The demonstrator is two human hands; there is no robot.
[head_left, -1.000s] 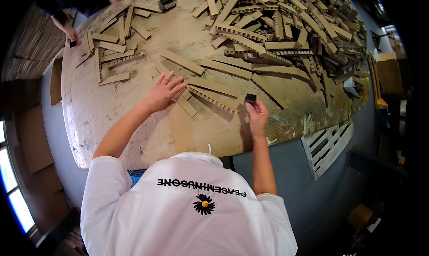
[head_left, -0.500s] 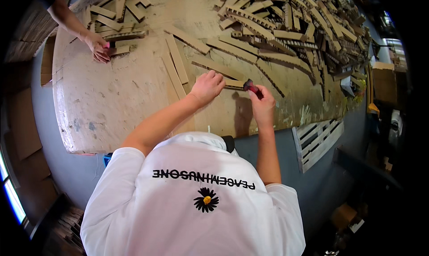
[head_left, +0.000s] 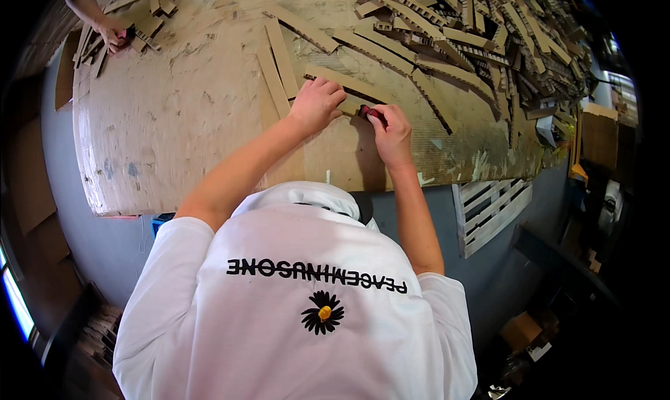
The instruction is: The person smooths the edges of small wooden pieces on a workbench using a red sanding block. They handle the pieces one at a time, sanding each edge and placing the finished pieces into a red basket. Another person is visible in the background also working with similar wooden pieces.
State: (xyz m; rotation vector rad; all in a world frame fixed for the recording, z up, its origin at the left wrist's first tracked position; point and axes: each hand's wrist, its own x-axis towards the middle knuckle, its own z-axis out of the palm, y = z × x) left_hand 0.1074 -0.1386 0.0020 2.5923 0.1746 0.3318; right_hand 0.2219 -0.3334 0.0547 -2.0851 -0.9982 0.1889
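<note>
My left hand [head_left: 317, 105] is closed on one end of a short honeycomb cardboard strip [head_left: 352, 107] on the table. In my right hand [head_left: 393, 136] is a small red and black hand tool [head_left: 370, 112], its dark end against the strip just beside my left fingers. The tool's exact kind is mostly hidden by my fingers. Just beyond my hands lies a longer cardboard strip [head_left: 363, 87]. Two more strips [head_left: 280, 58] lie side by side past my left hand.
A large heap of cardboard strips [head_left: 481, 37] covers the far right of the worn table [head_left: 174, 135]. At the far left, a co-worker's hand [head_left: 110, 35] holds something red by a smaller pile [head_left: 146, 26]. A white slatted pallet [head_left: 492, 211] stands below the table's right edge.
My right hand has moved left along the strip with the tool, closer to my left hand. The whole view has shifted slightly. The co-worker's hand is now beside the smaller pile.
</note>
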